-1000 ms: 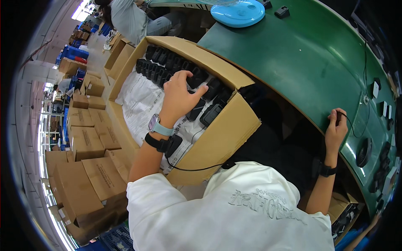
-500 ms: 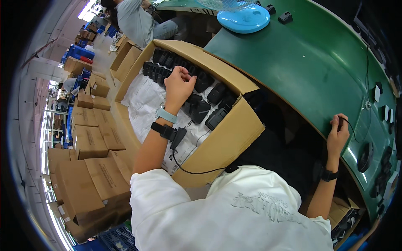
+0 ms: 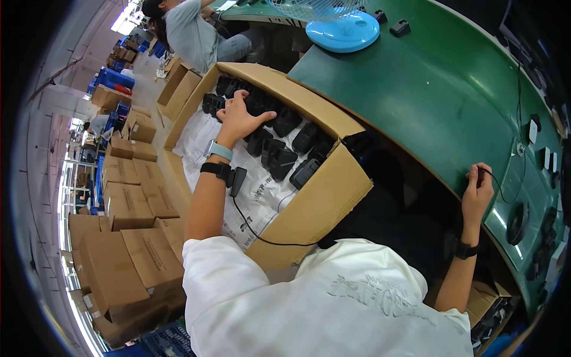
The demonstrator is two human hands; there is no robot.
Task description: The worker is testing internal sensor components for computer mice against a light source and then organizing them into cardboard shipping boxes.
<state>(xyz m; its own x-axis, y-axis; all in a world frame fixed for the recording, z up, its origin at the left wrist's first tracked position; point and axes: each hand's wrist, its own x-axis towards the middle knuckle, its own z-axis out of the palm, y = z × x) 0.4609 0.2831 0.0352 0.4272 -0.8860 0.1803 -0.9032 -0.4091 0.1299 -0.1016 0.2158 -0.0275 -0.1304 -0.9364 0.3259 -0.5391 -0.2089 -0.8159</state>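
In the open cardboard box (image 3: 351, 196) lie rows of small black plastic devices (image 3: 284, 163) on crumpled white printed sheeting (image 3: 253, 193). My left hand (image 3: 239, 122) is over the rows at the far side, with thumb and fingers spread apart. Its fingertips reach down among the devices, and I see nothing held in it. Off to the right, at the edge of the green table (image 3: 404, 89), my right hand (image 3: 477, 193) is closed in a pinch on a thin black cable (image 3: 498, 182). The cable's end is hidden by the fingers.
A blue round fan base (image 3: 343, 33) stands on the table, with small black devices (image 3: 400, 27) beside it. More dark parts (image 3: 542, 247) line the table's right side. Stacked cartons (image 3: 131, 202) fill the left. A person (image 3: 193, 35) sits at the far left.
My left hand has moved slightly left, and its fingers have gone from bunched together to spread wide. The right hand keeps its pinch in nearly the same place.
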